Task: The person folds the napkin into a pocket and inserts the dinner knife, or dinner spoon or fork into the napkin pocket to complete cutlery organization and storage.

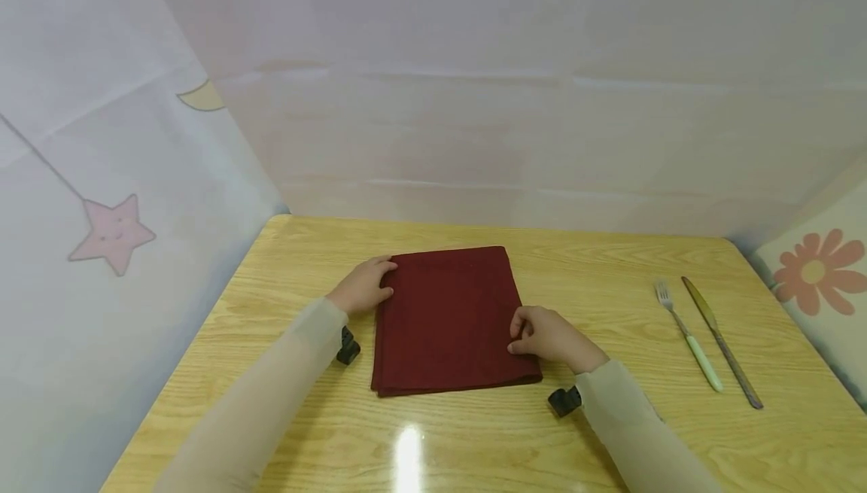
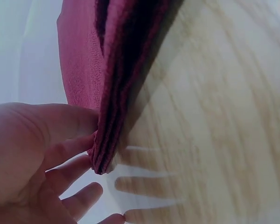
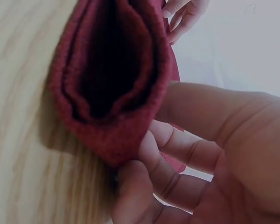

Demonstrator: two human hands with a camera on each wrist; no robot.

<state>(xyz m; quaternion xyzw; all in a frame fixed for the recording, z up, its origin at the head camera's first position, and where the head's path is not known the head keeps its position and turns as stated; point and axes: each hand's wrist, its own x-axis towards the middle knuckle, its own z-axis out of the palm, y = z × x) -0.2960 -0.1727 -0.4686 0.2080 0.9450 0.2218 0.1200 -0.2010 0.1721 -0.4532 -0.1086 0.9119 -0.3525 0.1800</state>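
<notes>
A dark red cloth (image 1: 447,320), folded into a rough square of several layers, lies on the wooden table. At its upper left edge is my left hand (image 1: 363,286). In the left wrist view the thumb (image 2: 79,119) and forefinger touch the layered edge, while the other fingers spread loosely beside it. My right hand (image 1: 552,336) holds the right edge with curled fingers. Close up in the right wrist view, its thumb (image 3: 196,109) lies against the cloth's upper face and fingertips (image 3: 133,177) meet the rounded fold (image 3: 116,140), whose end gapes.
On the right side of the table a fork (image 1: 694,346) with a pale green handle lies beside a table knife (image 1: 721,339). White hangings with printed shapes, including a pink star (image 1: 113,235), enclose the wooden table (image 1: 474,440) at the back and sides.
</notes>
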